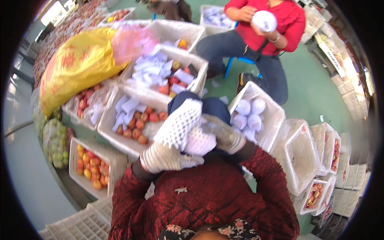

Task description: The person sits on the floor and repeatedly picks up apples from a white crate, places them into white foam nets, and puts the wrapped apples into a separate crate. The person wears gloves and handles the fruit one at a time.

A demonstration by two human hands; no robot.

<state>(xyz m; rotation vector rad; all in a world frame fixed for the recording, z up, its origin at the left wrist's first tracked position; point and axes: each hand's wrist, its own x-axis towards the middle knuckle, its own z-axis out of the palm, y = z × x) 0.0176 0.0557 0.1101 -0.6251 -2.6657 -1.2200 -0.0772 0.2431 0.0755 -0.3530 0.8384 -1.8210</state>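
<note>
A stack of white foam net sleeves (186, 121) lies over my left palm and reaches up across my knees. My left hand (166, 157), in a pale knitted glove with a striped cuff, holds it, with the thumb below. Against the stack sits a rounded piece in pinkish-white foam netting (201, 141), its contents hidden. My right hand (226, 134), gloved alike and blurred, is at the upper right side of this netted piece. Whether its fingers grip is unclear. To the left of my knees is a lined crate (109, 133) with red apples (139, 123) and paper slips (127, 111).
At my right is a white crate (274, 127) of foam-netted pieces (254, 121). A seated person (270, 36) opposite holds a netted round item (264, 21). A yellow sack (81, 64) lies across crates at left. An apple crate (115, 168) stands lower left.
</note>
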